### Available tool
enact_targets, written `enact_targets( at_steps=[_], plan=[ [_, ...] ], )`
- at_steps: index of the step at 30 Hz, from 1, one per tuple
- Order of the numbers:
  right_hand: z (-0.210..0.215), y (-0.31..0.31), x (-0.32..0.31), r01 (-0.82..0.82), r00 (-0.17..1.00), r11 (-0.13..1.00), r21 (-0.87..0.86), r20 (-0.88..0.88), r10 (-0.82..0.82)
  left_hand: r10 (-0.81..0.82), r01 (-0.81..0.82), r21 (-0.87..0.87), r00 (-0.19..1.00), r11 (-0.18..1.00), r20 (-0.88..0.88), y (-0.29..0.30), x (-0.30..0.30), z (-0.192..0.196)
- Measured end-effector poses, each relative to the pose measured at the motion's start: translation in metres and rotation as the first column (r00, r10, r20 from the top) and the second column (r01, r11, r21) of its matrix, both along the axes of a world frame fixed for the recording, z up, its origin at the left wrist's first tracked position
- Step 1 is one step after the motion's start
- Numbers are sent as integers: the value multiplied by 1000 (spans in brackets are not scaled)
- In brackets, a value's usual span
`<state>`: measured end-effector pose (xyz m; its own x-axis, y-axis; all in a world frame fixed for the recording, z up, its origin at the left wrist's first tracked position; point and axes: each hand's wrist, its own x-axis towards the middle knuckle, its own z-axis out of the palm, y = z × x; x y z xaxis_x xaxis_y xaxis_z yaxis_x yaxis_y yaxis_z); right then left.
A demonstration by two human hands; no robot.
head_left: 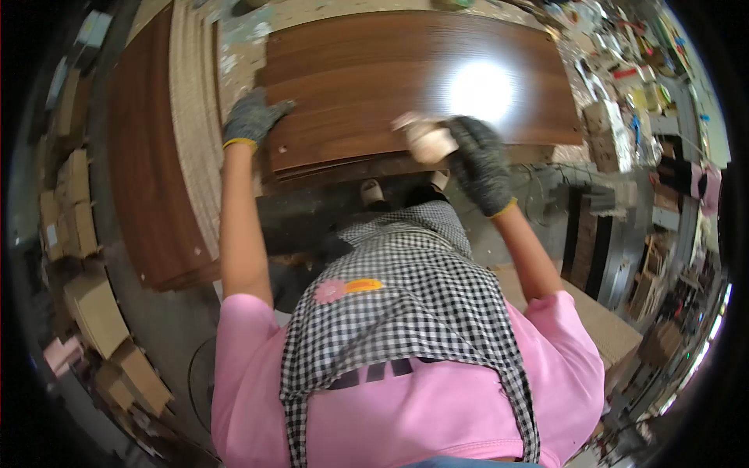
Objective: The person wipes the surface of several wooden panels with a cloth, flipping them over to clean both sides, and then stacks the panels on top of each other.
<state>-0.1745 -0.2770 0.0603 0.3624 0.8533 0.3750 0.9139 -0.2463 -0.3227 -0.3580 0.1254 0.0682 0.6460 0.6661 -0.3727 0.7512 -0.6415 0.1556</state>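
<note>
Head view: my left hand [253,117] lies flat on the brown panel [406,78]; my right hand [477,160] grips a pale cloth wad [427,140] at its near edge. Pressing unevenly could slide the panel off the bench [234,47].

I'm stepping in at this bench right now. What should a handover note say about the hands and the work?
Left hand, in a grey glove, lies flat on the near left corner of the brown wood panel.
Right hand, gloved, grips a pale cloth pressed to the panel's near edge.
The panel lies on a stack on the workbench; another stack of panels lies to the left.
Done: cannot tell how much is wiped.
Left: unclear.
</note>
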Motion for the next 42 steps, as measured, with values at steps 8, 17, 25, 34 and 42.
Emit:
enact_targets(
  at_steps=[8,17,25,34,42],
  plan=[
    [-77,88,-105,-21,955,975,-220,284,85,-127,126,-12,981,992,-148,4,14,13],
    [-67,239,-220,-830,556,551,-88,-223,801,-102,58,-188,966,980,-236,17,16,24],
    [29,95,-88,-388,836,922,6,-418,355,-216,275,-137,916,952,338,35,-53,-34],
    [31,186,-73,10,944,968,250,-321,73,195,-189,-61,858,980,474,13,-9,-95],
    [-37,76,5,345,929,938,38,129,-347,272,-284,-40,853,958,446,-9,-7,-87]
  ],
)
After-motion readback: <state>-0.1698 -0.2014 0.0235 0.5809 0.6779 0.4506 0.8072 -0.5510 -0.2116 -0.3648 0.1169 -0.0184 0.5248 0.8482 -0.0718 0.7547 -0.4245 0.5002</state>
